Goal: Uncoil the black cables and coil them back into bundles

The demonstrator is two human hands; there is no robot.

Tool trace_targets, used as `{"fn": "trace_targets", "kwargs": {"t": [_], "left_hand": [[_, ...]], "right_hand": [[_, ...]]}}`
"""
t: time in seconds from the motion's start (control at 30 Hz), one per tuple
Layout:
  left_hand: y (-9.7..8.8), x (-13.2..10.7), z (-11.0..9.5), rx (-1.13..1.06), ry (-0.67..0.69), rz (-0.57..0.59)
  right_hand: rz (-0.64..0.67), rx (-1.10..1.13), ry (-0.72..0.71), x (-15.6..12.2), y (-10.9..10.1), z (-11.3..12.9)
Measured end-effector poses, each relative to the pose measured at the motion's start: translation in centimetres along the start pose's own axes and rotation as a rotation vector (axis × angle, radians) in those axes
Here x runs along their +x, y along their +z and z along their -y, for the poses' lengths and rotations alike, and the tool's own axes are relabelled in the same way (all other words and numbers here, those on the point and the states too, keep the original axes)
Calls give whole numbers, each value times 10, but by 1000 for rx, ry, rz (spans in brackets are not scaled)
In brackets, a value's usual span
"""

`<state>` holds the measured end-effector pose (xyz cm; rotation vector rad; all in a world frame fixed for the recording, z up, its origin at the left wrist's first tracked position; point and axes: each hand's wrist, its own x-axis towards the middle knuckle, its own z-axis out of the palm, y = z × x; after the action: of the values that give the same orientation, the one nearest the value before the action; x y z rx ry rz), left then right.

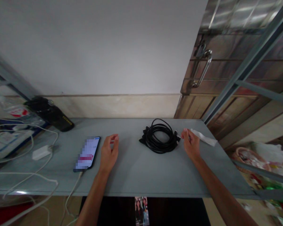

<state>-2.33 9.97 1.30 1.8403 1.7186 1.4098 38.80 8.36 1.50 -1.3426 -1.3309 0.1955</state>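
A coiled black cable [160,138] lies in a round bundle on the grey tabletop, its plug ends poking out on both sides. Just right of the coil, close to the plugs, is my right hand [191,145]. Its fingers are curled inward, and whatever may be inside them is hidden. Behind and beside that hand stretches a white strip [206,138] that looks like paper or soft plastic. My left hand [109,153] hovers left of the coil, fingers bent but apart from the thumb, holding nothing. Next to it lies a lit phone [88,153] with a white charging cord plugged in.
At the left stand a black bottle [52,114] lying tilted, a clear plastic bottle [21,111], a white adapter [41,152] and loose white cords. A grey metal frame post [240,69] rises at the right. Beyond it sits a basket [250,158] with bags.
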Motion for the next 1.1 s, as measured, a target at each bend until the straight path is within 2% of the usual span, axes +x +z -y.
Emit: {"fn": "trace_targets", "kwargs": {"t": [0.43, 0.53, 0.63, 0.87, 0.97, 1.1], "left_hand": [[0, 0, -1, 3, -2, 3], [0, 0, 0, 2, 4, -3], [0, 0, 0, 2, -3, -1], [0, 1, -1, -6, -2, 2], [0, 1, -1, 2, 4, 0], [-1, 0, -1, 2, -10, 2]], "right_hand": [[5, -8, 5, -1, -1, -1], [36, -29, -32, -1, -2, -1], [123, -65, -172, -2, -1, 0], [483, -182, -499, -16, 12, 11], [565, -207, -559, -21, 19, 11], [586, -232, -564, -24, 24, 6]]}}
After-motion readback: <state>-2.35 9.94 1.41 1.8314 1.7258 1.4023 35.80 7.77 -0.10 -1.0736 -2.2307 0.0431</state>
